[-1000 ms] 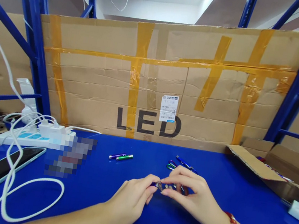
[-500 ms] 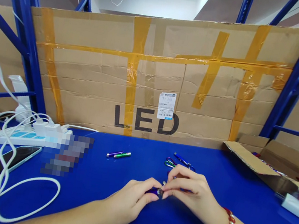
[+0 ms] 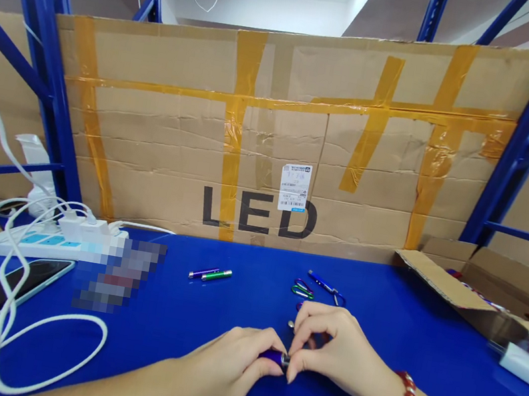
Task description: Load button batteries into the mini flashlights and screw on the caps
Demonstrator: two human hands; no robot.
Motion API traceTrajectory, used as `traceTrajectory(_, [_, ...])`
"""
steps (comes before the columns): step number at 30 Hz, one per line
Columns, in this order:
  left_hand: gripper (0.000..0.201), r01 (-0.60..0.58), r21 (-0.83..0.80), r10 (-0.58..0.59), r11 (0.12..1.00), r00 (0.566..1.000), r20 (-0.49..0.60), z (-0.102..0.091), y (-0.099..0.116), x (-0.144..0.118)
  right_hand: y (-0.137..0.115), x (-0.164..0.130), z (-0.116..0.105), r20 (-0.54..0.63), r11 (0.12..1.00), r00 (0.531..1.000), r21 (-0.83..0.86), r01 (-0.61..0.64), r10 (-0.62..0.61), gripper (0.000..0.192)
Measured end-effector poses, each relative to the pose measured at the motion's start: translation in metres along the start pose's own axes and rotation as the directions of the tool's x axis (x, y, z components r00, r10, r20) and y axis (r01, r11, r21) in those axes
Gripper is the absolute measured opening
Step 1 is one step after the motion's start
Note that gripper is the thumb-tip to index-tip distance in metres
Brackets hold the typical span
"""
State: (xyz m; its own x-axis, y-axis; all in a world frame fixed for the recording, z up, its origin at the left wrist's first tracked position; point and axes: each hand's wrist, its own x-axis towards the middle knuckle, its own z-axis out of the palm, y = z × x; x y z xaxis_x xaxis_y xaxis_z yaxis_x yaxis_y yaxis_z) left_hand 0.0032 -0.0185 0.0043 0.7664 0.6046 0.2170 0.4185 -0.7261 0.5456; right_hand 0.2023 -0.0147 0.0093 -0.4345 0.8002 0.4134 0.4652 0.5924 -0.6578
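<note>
My left hand [image 3: 241, 366] pinches a small purple flashlight [image 3: 272, 356] between thumb and fingers, its dark and silver end pointing right. At that end, my right hand [image 3: 333, 348] has its thumb and index fingertips closed on the metal tip, and its other fingers curl above. Just behind the fingers lies a small silver piece [image 3: 290, 325], partly covered. Farther back are green and purple carabiner clips [image 3: 302, 289] and a blue flashlight [image 3: 321, 280] with a clip at its right end. Left of these, a purple tube [image 3: 201, 273] and a green tube [image 3: 217, 275] lie side by side.
A white power strip [image 3: 33, 244] with tangled white cables [image 3: 4, 317] and a phone [image 3: 36, 275] occupy the left. An opened cardboard box [image 3: 457, 284] stands at right, near a white block [image 3: 527, 370]. A tall cardboard sheet [image 3: 177, 143] closes off the back.
Both hands have come slightly nearer to me with the purple flashlight. My right hand's fingers have shifted around its metal end, and the clips behind show more fully.
</note>
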Motion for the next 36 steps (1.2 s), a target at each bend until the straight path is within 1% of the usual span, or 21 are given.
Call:
traceTrajectory(4, [0.011, 0.003, -0.016, -0.003, 1.000, 1.000, -0.003, 0.000, 0.000, -0.001, 0.002, 0.000, 0.002, 0.019, 0.994, 0.999, 0.099, -0.050, 0.049, 0.032])
traceTrajectory(9, [0.007, 0.019, -0.039, -0.021, 0.999, 0.999, -0.028, 0.000, 0.001, -0.002, -0.002, -0.002, 0.003, 0.000, 0.987, 0.995, 0.121, -0.101, 0.102, 0.032])
traceTrajectory(12, [0.007, -0.016, -0.032, 0.014, 0.999, 0.997, -0.070, 0.001, -0.001, -0.001, -0.008, -0.002, 0.003, 0.002, 0.981, 0.991, 0.142, -0.136, 0.137, 0.033])
traceTrajectory(15, [0.007, -0.059, 0.022, 0.062, 0.998, 0.989, -0.132, 0.003, -0.004, 0.000, -0.010, -0.001, 0.003, 0.009, 0.971, 0.988, 0.183, -0.153, 0.154, 0.033])
traceTrajectory(18, [0.009, -0.090, 0.068, 0.101, 0.994, 0.979, -0.175, 0.006, -0.007, 0.000, -0.010, 0.000, 0.003, 0.024, 0.960, 0.985, 0.219, -0.174, 0.173, 0.034])
traceTrajectory(22, [0.008, -0.111, 0.080, 0.127, 0.991, 0.966, -0.223, 0.007, -0.009, 0.000, -0.008, 0.000, 0.004, 0.050, 0.947, 0.979, 0.248, -0.203, 0.197, 0.033])
traceTrajectory(30, [0.007, -0.079, 0.070, 0.094, 0.994, 0.964, -0.250, 0.007, -0.007, 0.000, -0.002, 0.000, 0.008, 0.061, 0.929, 0.975, 0.297, -0.222, 0.213, 0.032])
traceTrajectory(36, [0.007, -0.018, 0.020, 0.023, 1.000, 0.968, -0.251, 0.008, -0.007, 0.000, 0.001, 0.001, 0.011, 0.034, 0.916, 0.972, 0.328, -0.230, 0.232, 0.034])
